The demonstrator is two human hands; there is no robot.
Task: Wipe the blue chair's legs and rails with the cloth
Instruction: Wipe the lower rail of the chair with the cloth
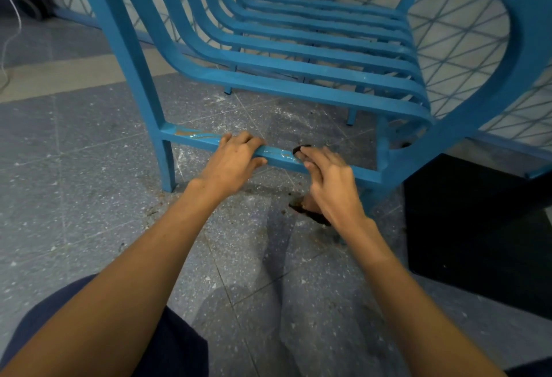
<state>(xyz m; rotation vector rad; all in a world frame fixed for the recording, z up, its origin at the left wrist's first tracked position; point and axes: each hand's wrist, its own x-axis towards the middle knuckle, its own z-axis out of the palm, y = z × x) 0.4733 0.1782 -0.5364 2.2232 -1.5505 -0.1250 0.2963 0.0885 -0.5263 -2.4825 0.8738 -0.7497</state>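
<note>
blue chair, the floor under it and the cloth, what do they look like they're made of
Blue chair: probably metal or wood under semi-gloss blue paint. Light glints on the slats, and the lower rail shows orange-brown streaks that could be rust or grime. Floor: speckled grey terrazzo-style tile with joint lines. Cloth: a dark rag, mostly hidden under the right hand; fabric unclear.

Both bare forearms reach forward and down, roughly parallel. The left hand (236, 161) grips a rail (191, 137), fingers curled over its top and thumb on the near side. Just to its right, the right hand (328, 181) lies knuckles-up, fingers bent over a dark cloth (301, 149) that shows at the fingertips and below the palm.
</note>
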